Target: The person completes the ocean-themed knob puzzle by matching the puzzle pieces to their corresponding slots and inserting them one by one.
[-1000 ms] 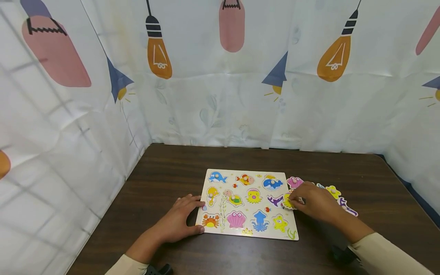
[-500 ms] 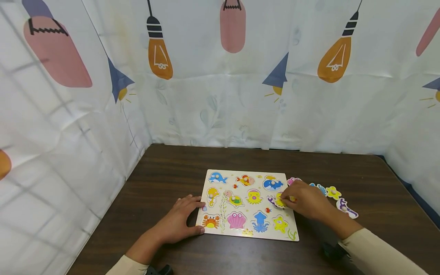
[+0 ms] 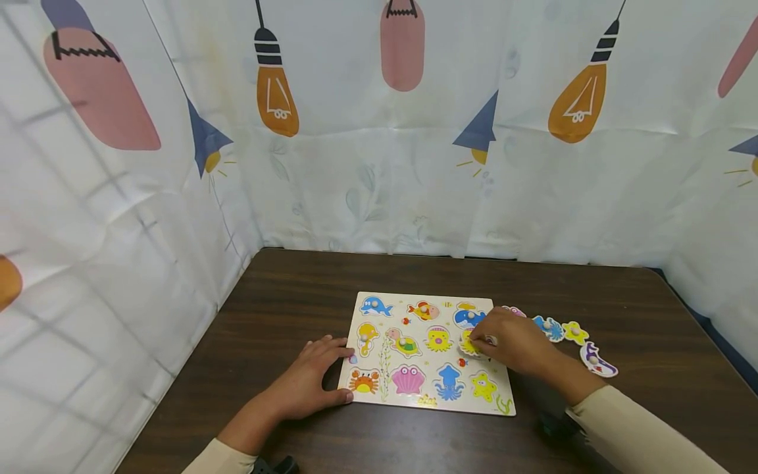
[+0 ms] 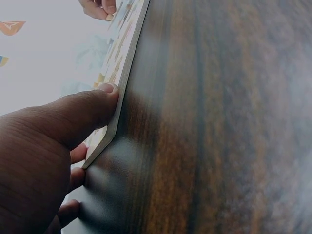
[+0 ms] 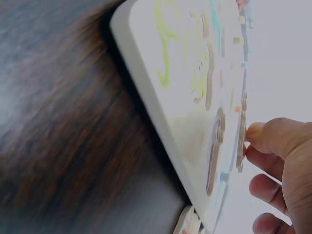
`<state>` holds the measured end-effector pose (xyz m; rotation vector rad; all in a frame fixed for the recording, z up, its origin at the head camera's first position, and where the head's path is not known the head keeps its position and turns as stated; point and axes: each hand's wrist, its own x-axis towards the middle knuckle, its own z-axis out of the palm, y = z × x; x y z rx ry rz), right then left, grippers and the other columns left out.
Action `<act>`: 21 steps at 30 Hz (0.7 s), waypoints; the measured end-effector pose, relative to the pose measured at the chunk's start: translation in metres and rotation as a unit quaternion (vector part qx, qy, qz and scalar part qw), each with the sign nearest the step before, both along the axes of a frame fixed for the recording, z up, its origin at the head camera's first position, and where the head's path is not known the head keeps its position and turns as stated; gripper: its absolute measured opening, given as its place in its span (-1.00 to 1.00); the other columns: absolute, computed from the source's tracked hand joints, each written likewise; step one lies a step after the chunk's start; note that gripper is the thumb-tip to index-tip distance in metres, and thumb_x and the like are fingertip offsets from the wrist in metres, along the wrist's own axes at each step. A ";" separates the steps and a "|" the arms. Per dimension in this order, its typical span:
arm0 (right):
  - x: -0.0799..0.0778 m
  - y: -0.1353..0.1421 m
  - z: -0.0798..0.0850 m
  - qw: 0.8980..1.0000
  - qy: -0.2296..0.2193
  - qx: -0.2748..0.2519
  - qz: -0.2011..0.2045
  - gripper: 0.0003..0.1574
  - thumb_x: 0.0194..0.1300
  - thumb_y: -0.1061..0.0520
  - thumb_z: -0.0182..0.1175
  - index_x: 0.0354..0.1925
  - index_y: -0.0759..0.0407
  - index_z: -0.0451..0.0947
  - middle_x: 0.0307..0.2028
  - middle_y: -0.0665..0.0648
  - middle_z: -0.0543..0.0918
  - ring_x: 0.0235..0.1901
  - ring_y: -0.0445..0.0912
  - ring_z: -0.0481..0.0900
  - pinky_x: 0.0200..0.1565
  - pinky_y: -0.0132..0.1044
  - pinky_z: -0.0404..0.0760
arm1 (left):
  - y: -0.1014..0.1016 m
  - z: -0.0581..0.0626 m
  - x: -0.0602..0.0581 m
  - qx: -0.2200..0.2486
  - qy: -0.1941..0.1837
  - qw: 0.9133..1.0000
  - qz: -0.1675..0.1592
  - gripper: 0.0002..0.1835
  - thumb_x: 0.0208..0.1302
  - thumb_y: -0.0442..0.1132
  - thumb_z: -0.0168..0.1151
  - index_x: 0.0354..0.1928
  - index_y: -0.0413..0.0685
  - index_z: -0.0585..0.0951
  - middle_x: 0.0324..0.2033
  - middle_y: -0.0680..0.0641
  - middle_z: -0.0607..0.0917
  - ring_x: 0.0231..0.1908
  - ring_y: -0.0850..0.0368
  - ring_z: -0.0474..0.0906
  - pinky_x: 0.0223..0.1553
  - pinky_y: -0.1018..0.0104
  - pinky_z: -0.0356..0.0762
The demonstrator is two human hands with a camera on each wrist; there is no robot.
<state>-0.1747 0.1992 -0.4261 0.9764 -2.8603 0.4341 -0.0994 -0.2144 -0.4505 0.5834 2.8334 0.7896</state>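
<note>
A pale wooden peg puzzle board (image 3: 426, 396) with sea-animal pictures lies on the table. My right hand (image 3: 514, 342) pinches a yellow octopus puzzle piece (image 3: 468, 343) above the board's right part, over the purple picture. Edge-on in the right wrist view, the held piece (image 5: 242, 134) hangs just off the board, between thumb and fingers. At the board's left side rests my left hand (image 3: 308, 380). Its thumb (image 4: 92, 105) presses on the front edge near the corner, and its fingers touch the left edge. The right hand hides part of the blue whale picture (image 3: 468, 317).
Right of the board lie loose pieces: a blue squid (image 3: 549, 328), a yellow star (image 3: 575, 332), a purple piece (image 3: 598, 361) and a partly hidden pink one (image 3: 515, 311). The brown table (image 3: 308, 276) meets a printed white curtain (image 3: 355, 197) at the back and sides.
My right hand has carried the yellow octopus puzzle piece leftward from the board's right edge to over the purple picture, uncovering the blue squid. The left hand stays put.
</note>
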 end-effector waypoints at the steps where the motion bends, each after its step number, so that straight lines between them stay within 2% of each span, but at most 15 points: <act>1: -0.001 -0.001 0.000 1.000 -0.001 -0.001 0.003 -0.86 0.20 0.01 0.52 -0.22 -0.16 0.82 -0.28 -0.29 0.68 -0.17 -0.24 0.56 -0.14 -0.20 0.65 | 0.000 0.000 0.000 0.000 -0.001 1.000 0.000 -0.21 0.13 0.18 0.51 0.37 0.07 0.51 0.43 -0.08 0.40 0.51 -0.25 0.10 0.46 -0.36 -0.10; 7: -0.002 -0.011 0.002 1.000 -0.001 -0.013 0.011 -0.87 0.19 0.01 0.53 -0.25 -0.18 0.82 -0.31 -0.31 0.66 -0.23 -0.28 0.53 -0.28 -0.34 0.60 | 0.000 0.000 0.000 -0.002 0.003 1.000 -0.001 -0.21 0.13 0.16 0.51 0.37 0.06 0.51 0.42 -0.09 0.41 0.51 -0.25 0.10 0.46 -0.36 -0.09; 16: -0.005 -0.025 0.000 1.000 0.000 -0.014 0.025 -0.88 0.20 0.02 0.52 -0.24 -0.14 0.83 -0.28 -0.25 0.69 -0.19 -0.25 0.58 -0.25 -0.33 0.63 | 0.001 0.000 0.000 -0.002 0.004 1.000 0.001 -0.21 0.12 0.17 0.51 0.37 0.06 0.51 0.42 -0.09 0.41 0.51 -0.25 0.10 0.45 -0.37 -0.08; 21: -0.007 -0.030 0.000 0.999 0.000 -0.017 0.033 -0.89 0.21 0.02 0.52 -0.25 -0.13 0.82 -0.30 -0.27 0.68 -0.21 -0.27 0.55 -0.29 -0.35 0.61 | 0.000 -0.001 0.001 0.001 0.007 1.000 -0.002 -0.21 0.13 0.17 0.51 0.37 0.06 0.51 0.43 -0.08 0.40 0.50 -0.26 0.10 0.45 -0.38 -0.08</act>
